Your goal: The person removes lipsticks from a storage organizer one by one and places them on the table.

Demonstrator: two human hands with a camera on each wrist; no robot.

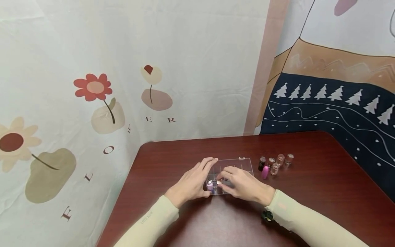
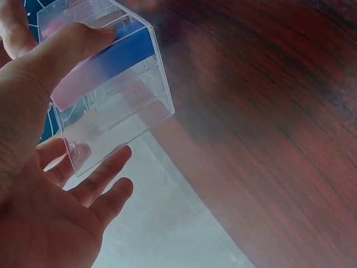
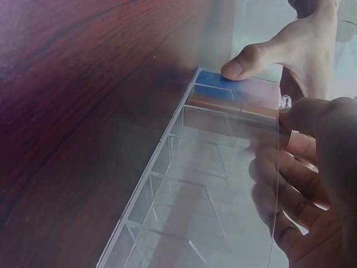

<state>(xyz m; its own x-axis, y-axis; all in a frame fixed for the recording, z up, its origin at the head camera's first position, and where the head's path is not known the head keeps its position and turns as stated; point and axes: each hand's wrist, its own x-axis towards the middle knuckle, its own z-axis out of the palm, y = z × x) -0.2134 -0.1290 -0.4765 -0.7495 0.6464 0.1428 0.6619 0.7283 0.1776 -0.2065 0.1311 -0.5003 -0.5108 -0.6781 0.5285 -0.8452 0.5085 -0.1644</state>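
A clear divided plastic box point(image 1: 247, 166) lies on the table in the head view. My left hand point(image 1: 192, 180) grips its left end, thumb over the near side and fingers toward the far side. In the front left compartment sits a blue-to-pink block-like container point(image 2: 111, 67) with a silvery top. My right hand point(image 1: 242, 181) pinches the upper end of a copper-coloured tube point(image 3: 256, 120). Most of that tube stands inside the compartment beside the blue-to-pink container. The right wrist view shows the box's other visible compartments holding nothing.
Right of the box stand a dark little bottle point(image 1: 262, 163), a bright pink rounded item point(image 1: 265, 172) and several small clear-and-pinkish jars point(image 1: 280, 159). The reddish-brown table point(image 1: 172, 157) meets a printed cloth point(image 1: 200, 68) at its back edge.
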